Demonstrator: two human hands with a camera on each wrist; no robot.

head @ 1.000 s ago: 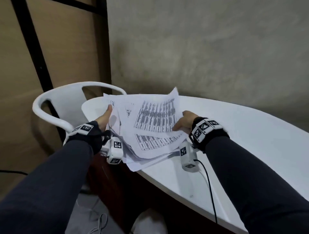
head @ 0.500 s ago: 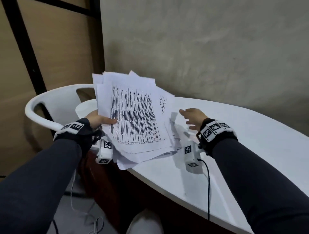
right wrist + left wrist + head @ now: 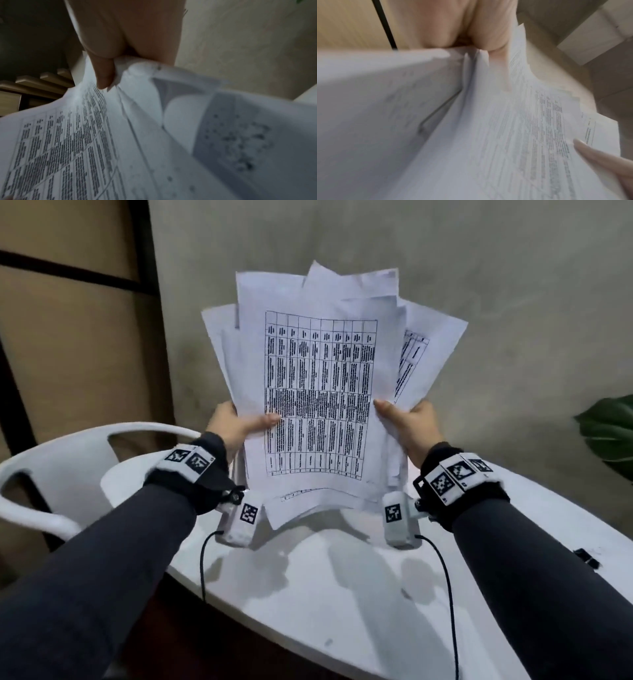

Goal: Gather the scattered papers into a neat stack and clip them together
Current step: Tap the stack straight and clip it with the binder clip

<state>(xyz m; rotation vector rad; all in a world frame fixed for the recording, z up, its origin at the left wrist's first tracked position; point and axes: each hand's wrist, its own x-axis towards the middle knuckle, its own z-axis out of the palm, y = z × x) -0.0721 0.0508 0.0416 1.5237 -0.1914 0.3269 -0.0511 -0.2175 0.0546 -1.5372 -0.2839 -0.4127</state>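
A fanned bundle of white printed papers [image 3: 318, 392] stands upright above the white table [image 3: 342, 594], with a table-printed sheet in front. My left hand [image 3: 236, 424] grips the bundle's left edge, thumb on the front sheet. My right hand [image 3: 407, 419] grips the right edge the same way. The sheets' tops splay unevenly and their bottom edges hang just above the table. The left wrist view shows the papers [image 3: 488, 135] pinched under my left hand [image 3: 481, 40]. In the right wrist view my right hand [image 3: 109, 65] pinches the papers [image 3: 120, 148]. A small black binder clip [image 3: 587, 557] lies on the table at the right.
A white plastic chair [image 3: 51, 474] stands left of the table, close to its rounded end. A grey wall rises right behind the table. Green plant leaves [image 3: 613, 433] show at the right edge. Black cables [image 3: 448, 594] hang from both wrist cameras over the table.
The papers went from lying flat on the table to standing upright in the air. My right hand let go briefly and now grips the right edge again.
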